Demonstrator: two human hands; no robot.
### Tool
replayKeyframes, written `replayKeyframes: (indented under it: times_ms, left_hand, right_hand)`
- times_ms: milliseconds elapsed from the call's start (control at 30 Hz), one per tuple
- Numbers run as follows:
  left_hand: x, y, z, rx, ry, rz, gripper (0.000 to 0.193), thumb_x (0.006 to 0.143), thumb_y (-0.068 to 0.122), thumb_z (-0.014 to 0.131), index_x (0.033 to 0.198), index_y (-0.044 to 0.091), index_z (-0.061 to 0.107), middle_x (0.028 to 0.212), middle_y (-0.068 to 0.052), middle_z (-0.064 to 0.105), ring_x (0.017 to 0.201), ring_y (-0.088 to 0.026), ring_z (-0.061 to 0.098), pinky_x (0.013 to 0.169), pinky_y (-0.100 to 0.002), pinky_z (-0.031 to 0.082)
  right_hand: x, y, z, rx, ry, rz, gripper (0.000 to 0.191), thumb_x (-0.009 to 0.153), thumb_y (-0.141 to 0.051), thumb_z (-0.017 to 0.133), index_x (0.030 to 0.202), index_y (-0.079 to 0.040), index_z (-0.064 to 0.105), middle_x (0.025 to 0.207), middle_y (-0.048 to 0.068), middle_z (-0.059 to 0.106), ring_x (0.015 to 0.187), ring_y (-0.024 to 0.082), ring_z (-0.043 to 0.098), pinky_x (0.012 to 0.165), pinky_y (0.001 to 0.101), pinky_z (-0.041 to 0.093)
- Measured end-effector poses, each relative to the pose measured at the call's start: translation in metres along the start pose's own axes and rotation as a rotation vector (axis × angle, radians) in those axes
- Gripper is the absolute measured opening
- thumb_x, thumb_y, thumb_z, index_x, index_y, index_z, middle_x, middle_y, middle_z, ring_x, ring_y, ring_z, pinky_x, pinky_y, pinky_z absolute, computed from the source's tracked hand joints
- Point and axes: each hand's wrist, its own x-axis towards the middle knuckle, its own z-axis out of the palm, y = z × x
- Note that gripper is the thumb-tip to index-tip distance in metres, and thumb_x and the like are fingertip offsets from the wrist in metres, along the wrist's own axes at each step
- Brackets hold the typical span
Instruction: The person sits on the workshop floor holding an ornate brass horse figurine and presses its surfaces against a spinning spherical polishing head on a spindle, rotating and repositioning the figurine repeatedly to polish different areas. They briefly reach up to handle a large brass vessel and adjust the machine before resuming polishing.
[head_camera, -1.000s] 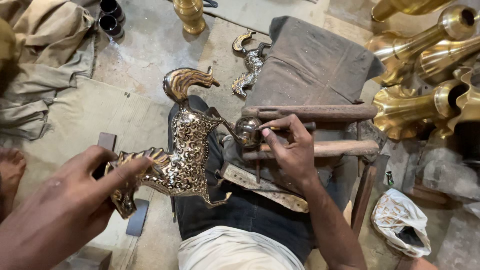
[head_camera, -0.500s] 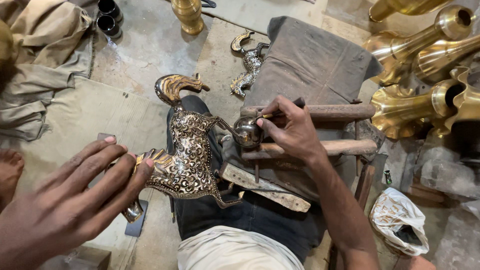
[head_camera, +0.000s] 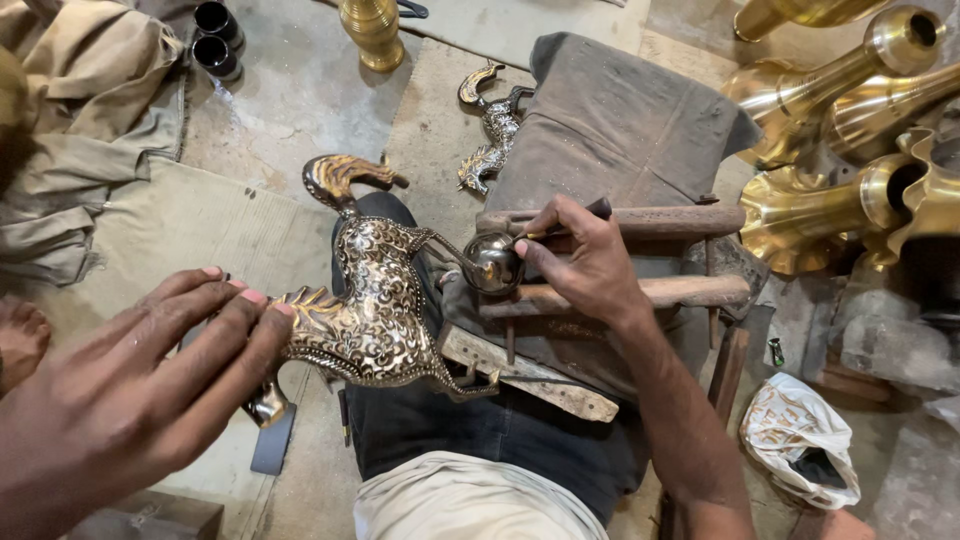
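The left hand (head_camera: 140, 390) is big in the view. It is spread open and flat, and its fingertips press on the tail end of one shiny metal horse (head_camera: 375, 290). The horse lies across the person's lap, over a dark trouser leg. The right hand (head_camera: 585, 260) is closed around one thin tool (head_camera: 565, 225), with the tip at the horse's round end. One smaller horse (head_camera: 490, 130) lies on the floor beyond. Two wooden bars (head_camera: 640, 290) cross under the right hand.
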Motion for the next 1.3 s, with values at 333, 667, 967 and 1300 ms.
replayKeyframes:
  times_ms: [333,667,967,1300]
  left_hand:
    - [0.009,0.001,0.0,-0.159,-0.034,-0.205,0.034,0.082,0.007,0.07,0.115,0.006,0.073,0.098,-0.01,0.078,0.089,-0.025,0.076,0.077,-0.037,0.061]
    - [0.03,0.003,-0.016,-0.299,-0.196,-0.536,0.033,0.082,0.023,0.079,0.114,0.013,0.074,0.086,-0.003,0.077,0.066,-0.017,0.072,0.054,-0.032,0.056]
    - [0.051,0.004,-0.031,-0.405,-0.313,-0.86,0.035,0.083,0.037,0.086,0.11,0.017,0.078,0.077,-0.004,0.076,0.055,-0.017,0.07,0.052,-0.033,0.053]
    - [0.058,-0.002,-0.031,-0.601,-0.24,-1.003,0.037,0.083,0.033,0.086,0.111,0.01,0.079,0.063,-0.007,0.071,0.05,-0.015,0.066,0.047,-0.033,0.052]
  right_hand:
    - [-0.02,0.008,0.011,0.069,0.112,-0.006,0.018,0.092,-0.002,0.079,0.101,0.001,0.064,0.098,0.008,0.07,0.095,0.013,0.067,0.086,0.0272,0.059]
    - [-0.036,0.007,0.028,0.012,0.235,-0.012,0.015,0.094,0.001,0.078,0.101,0.001,0.065,0.101,0.008,0.073,0.098,0.012,0.069,0.089,0.0256,0.057]
    - [-0.049,0.01,0.047,0.219,0.34,-0.011,0.014,0.097,0.007,0.068,0.106,0.002,0.06,0.109,0.012,0.072,0.105,0.016,0.071,0.09,0.0273,0.063]
    - [-0.063,0.02,0.065,0.17,0.449,-0.05,0.015,0.099,0.006,0.07,0.108,0.001,0.059,0.112,0.012,0.07,0.102,0.014,0.069,0.085,0.0249,0.059]
